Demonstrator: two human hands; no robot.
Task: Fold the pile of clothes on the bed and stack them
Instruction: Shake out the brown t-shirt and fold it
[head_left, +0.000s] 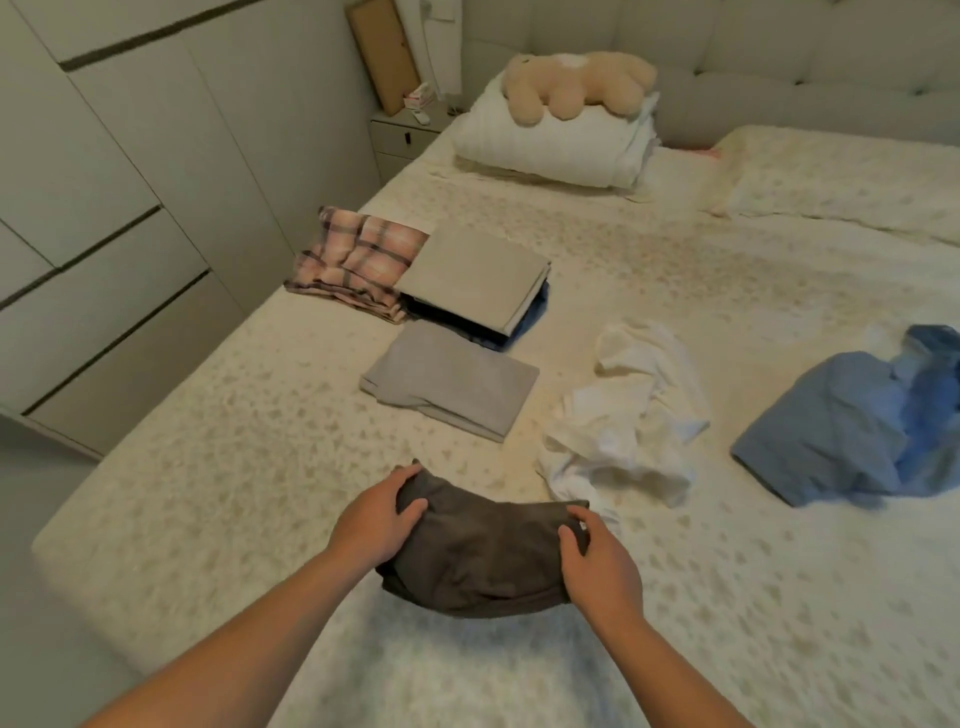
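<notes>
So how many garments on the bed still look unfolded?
2: the crumpled white garment mid-bed, and the blue clothes heaped at the right edge, which may hide more than one piece. The dark garment in both hands looks folded.

matt dark grey cloth (478, 556) between the hands, soft patterned bedspread (208, 467) under them, fuzzy plush bear (576, 85) way beyond.

Lighting: dim, warm and even indoors, source not visible. Shadows: soft, faint, under the folded clothes at centre. Brightest patch: bed cover (467, 670) at bottom centre, slightly washed out. Focus: soft overall, fine detail smeared. Distortion: wide-angle bending of the wardrobe (104, 234) lines at left edge.
</notes>
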